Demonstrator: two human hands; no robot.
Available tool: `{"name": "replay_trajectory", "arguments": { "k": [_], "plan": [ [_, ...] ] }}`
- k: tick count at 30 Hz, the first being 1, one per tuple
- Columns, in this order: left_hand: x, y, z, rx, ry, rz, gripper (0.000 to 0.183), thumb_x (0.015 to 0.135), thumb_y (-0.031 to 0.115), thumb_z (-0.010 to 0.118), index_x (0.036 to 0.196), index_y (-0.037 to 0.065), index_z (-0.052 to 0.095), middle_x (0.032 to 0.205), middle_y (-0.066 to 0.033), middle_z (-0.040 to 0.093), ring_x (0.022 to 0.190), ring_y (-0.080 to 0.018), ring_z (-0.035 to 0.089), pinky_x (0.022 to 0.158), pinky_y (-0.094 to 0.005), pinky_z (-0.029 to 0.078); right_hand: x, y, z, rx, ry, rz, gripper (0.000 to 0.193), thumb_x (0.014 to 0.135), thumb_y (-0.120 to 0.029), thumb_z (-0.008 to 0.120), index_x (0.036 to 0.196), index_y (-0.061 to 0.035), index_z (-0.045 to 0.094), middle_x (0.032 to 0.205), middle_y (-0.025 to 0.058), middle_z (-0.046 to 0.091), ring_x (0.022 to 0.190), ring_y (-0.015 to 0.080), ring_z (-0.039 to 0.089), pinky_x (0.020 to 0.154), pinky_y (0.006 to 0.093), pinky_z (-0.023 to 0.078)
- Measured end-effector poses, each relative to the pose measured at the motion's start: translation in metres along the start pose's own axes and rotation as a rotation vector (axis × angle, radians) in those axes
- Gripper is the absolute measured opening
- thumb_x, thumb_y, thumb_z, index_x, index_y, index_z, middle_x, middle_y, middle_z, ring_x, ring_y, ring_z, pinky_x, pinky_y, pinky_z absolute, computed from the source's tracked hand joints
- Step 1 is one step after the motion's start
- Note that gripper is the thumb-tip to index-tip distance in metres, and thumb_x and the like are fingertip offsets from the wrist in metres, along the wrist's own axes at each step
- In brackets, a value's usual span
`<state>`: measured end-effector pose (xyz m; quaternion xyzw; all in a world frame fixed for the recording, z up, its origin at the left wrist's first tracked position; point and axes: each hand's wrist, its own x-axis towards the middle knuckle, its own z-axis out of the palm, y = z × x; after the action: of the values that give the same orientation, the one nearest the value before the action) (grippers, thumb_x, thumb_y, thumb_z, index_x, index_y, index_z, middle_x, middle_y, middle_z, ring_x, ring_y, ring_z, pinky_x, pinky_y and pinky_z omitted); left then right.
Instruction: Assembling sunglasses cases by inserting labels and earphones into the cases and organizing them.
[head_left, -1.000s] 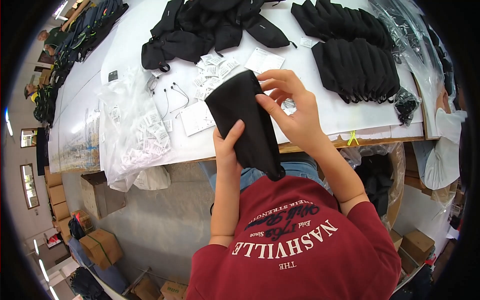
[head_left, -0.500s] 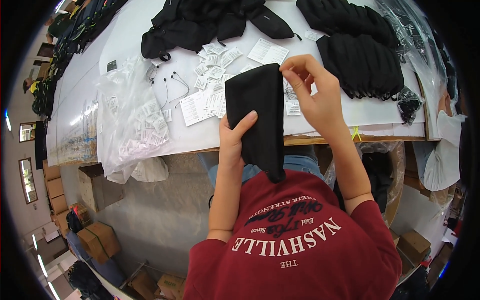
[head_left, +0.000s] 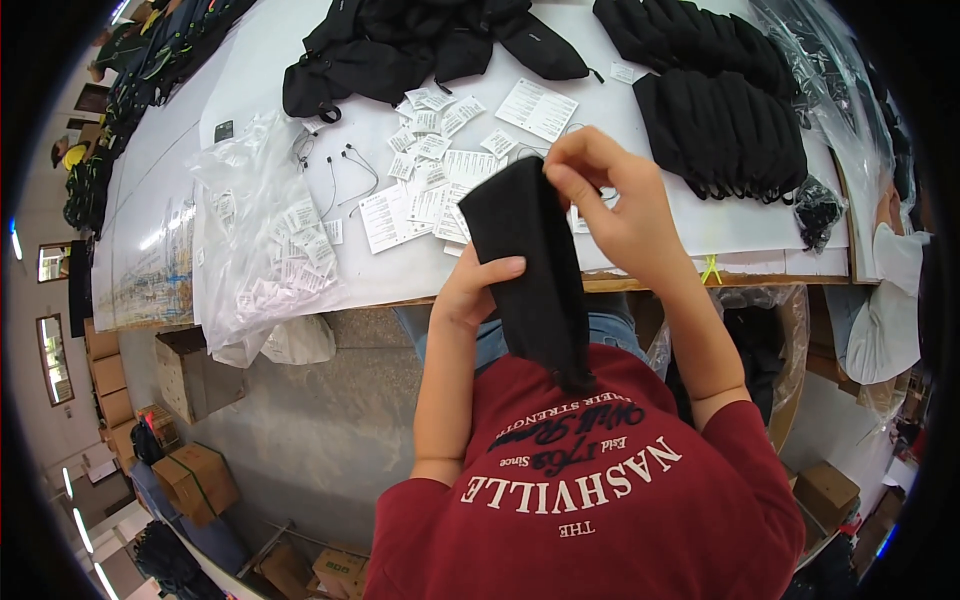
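My white worktable (head_left: pixel 250 70) carries a loose heap of black pouches (head_left: pixel 420 45), two neat rows of stacked black pouches (head_left: pixel 715 110), scattered white paper tags (head_left: pixel 430 170), black string loops (head_left: pixel 345 175), and clear plastic bags of tags (head_left: pixel 265 250) overhanging its near edge.

Left hand (head_left: pixel 470 290) and right hand (head_left: pixel 610 205) gripping a black cloth (head_left: pixel 535 270) above a white table (head_left: pixel 250 80), paper tags (head_left: pixel 430 170), stacked black cloths (head_left: pixel 720 130) beyond
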<state>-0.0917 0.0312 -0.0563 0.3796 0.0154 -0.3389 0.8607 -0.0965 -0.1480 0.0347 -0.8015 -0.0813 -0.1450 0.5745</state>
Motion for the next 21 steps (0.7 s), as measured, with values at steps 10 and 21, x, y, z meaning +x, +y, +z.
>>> {"name": "replay_trajectory", "arguments": {
  "k": [10, 21],
  "plan": [
    [-0.001, 0.002, 0.004, -0.160, 0.133, 0.039, 0.035, 0.078, 0.008, 0.066, 0.111, 0.002, 0.057, 0.093, -0.0063, 0.064, 0.080, -0.0148, 0.064, 0.069, -0.0271, 0.054, -0.004, 0.000, 0.007, -0.080, -0.128, -0.025, 0.007, 0.084, -0.006, 0.060, 0.087, -0.0006, 0.057, 0.068, 0.0064, 0.059, 0.060, 0.0142, 0.056, 0.055, 0.0241, 0.043],
    [0.001, 0.004, 0.014, -0.278, 0.237, 0.004, 0.025, 0.089, 0.025, 0.053, 0.089, 0.001, 0.060, 0.066, -0.0086, 0.061, 0.055, -0.0169, 0.058, 0.050, -0.0255, 0.050, -0.019, 0.004, 0.025, -0.012, -0.061, -0.012, 0.006, 0.082, -0.006, 0.061, 0.086, -0.0015, 0.059, 0.067, 0.0092, 0.060, 0.059, 0.0183, 0.060, 0.056, 0.0268, 0.046]
  ]
}}
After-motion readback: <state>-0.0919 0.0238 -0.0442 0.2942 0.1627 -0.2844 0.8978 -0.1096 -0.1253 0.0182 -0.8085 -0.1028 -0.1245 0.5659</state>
